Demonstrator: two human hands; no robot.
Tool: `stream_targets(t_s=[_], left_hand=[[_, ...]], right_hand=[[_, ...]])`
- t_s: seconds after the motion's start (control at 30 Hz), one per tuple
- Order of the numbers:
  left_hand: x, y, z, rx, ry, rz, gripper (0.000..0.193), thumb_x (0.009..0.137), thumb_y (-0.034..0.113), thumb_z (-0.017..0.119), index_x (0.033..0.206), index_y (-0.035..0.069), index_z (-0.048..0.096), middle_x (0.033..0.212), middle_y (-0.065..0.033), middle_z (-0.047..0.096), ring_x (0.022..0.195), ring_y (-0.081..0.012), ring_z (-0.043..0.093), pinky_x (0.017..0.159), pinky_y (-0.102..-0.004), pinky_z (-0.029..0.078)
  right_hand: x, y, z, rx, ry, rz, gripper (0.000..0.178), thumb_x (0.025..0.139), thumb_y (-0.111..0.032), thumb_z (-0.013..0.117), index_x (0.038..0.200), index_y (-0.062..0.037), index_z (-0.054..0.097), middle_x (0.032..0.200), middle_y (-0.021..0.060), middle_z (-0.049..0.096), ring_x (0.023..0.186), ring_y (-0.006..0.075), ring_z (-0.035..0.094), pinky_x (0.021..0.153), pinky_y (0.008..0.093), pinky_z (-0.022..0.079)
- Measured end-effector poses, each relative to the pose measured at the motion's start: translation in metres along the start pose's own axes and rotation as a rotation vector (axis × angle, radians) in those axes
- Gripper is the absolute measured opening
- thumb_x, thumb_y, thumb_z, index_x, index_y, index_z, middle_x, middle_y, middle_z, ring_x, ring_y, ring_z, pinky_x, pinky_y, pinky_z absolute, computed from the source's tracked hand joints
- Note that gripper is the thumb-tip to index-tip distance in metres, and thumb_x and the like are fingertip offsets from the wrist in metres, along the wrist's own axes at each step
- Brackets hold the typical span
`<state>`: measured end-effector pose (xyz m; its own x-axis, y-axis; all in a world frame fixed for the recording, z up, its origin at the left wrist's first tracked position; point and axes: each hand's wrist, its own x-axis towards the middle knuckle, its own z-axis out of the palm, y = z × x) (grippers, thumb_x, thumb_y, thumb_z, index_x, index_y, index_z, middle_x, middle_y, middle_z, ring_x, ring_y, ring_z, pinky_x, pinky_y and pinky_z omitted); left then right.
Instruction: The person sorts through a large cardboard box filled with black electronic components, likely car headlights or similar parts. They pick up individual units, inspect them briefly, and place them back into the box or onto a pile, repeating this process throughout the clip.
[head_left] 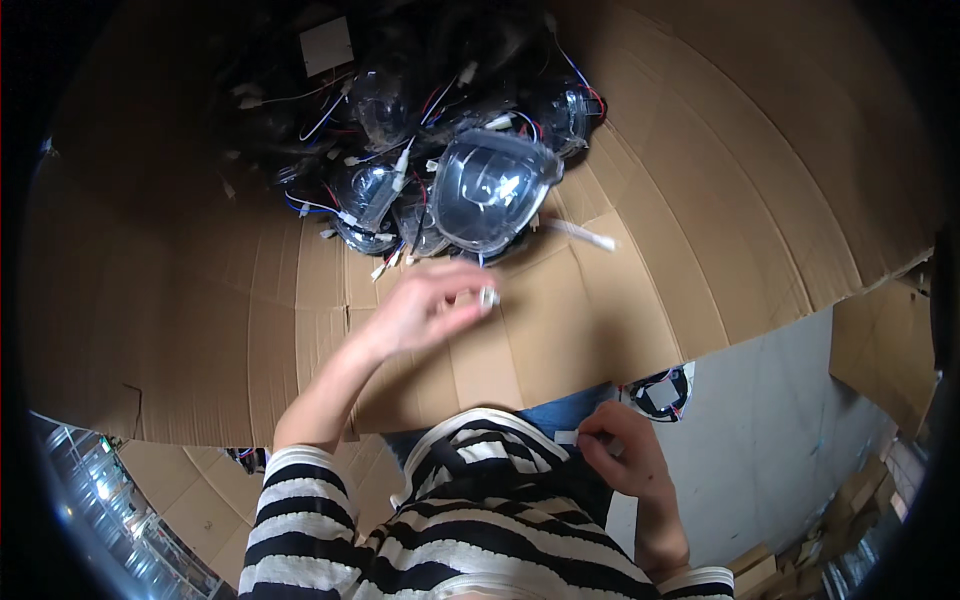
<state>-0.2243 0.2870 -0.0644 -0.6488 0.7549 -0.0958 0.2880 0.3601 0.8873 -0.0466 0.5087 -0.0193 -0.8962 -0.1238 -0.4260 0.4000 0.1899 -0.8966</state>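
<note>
My left hand (420, 305) pinches a small white connector (489, 298) between thumb and fingers; the hand is slightly blurred. Just beyond it, a black unit with a clear domed cover (490, 190) is tilted at the near edge of a heap, and a wire runs from under it toward my fingers. A white plug on a pale lead (590, 237) sticks out to its right. Close to my body, outside the carton, my right hand (625, 447) has its fingers curled together on a small white piece (567, 437), whose kind I cannot make out.
A big cardboard carton (740, 200) surrounds the heap of plastic-wrapped units (375, 105) with loose red, blue and white wires. Its near flap crosses in front of my waist. Another black unit (662, 392) lies below on the grey floor (745, 430). More cardboard (885, 350) stands at right.
</note>
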Motion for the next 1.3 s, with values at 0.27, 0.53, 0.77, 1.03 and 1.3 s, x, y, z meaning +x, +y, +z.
stream_targets(t_s=[0.27,0.53,0.77,1.03,1.3], left_hand=[[-0.067,0.054,0.029,-0.286,-0.140,0.147,0.025,0.067,0.008,0.066,0.092,0.004,0.061,0.081,-0.0062,0.058,0.072,-0.0209,0.054,0.063,-0.0310,0.042],[-0.107,0.063,0.059,-0.659,-0.210,-0.051,0.024,0.071,0.003,0.063,0.095,0.001,0.060,0.083,-0.0084,0.056,0.076,-0.0211,0.055,0.067,-0.0286,0.043],[-0.123,0.065,0.062,-0.547,-0.171,-0.071,0.021,0.072,0.005,0.061,0.092,0.001,0.060,0.076,-0.0074,0.054,0.069,-0.0199,0.053,0.061,-0.0284,0.041],[-0.130,0.056,0.066,-0.776,-0.252,-0.096,0.020,0.086,0.008,0.046,0.071,-0.002,0.054,0.067,-0.0074,0.051,0.060,-0.0174,0.050,0.055,-0.0269,0.038],[-0.131,0.056,0.069,-0.810,-0.276,-0.101,0.020,0.085,0.009,0.048,0.069,-0.002,0.053,0.063,-0.0062,0.050,0.058,-0.0155,0.050,0.053,-0.0262,0.038]], right_hand=[[-0.004,-0.017,0.009,-0.047,-0.068,-0.093,0.005,0.068,-0.001,0.057,0.071,-0.0031,0.054,0.062,0.0058,0.050,0.057,0.0200,0.047,0.050,0.0286,0.036],[-0.021,-0.036,0.029,0.035,-0.114,-0.104,0.006,0.067,0.001,0.058,0.070,-0.0028,0.054,0.062,0.0056,0.050,0.057,0.0203,0.046,0.051,0.0292,0.036],[-0.030,-0.031,0.045,-0.013,-0.089,-0.128,0.008,0.066,0.003,0.058,0.070,-0.0021,0.053,0.063,0.0060,0.050,0.057,0.0210,0.046,0.051,0.0294,0.036],[-0.024,-0.026,0.046,-0.083,-0.131,-0.235,0.010,0.065,0.002,0.059,0.071,-0.0030,0.052,0.062,0.0058,0.049,0.057,0.0212,0.046,0.050,0.0299,0.036],[-0.025,-0.027,0.060,-0.195,-0.083,-0.298,0.014,0.063,0.001,0.060,0.069,-0.0044,0.049,0.061,0.0057,0.046,0.053,0.0216,0.045,0.047,0.0305,0.036]])
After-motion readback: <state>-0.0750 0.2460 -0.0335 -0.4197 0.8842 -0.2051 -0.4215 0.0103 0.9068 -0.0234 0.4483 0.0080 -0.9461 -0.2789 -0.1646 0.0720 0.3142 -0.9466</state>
